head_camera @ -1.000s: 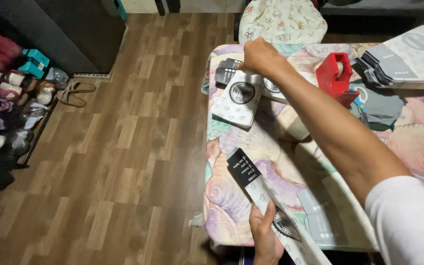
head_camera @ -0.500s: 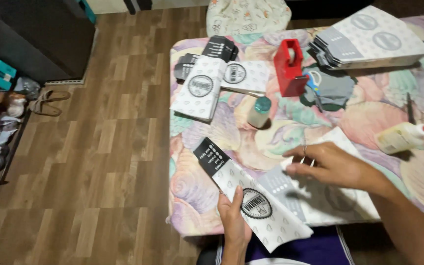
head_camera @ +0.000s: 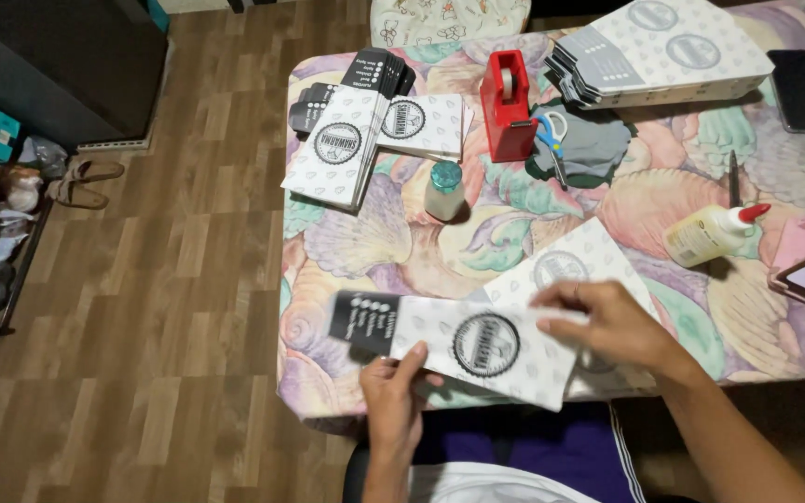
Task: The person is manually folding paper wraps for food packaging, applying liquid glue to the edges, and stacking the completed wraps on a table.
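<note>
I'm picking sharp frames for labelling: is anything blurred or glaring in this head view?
Head view: the right hand and the paper bag it holds with the left hand are motion-smeared; the glue bottle and red tape dispenser look sharp, casting soft shadows; no strong glare.
</note>
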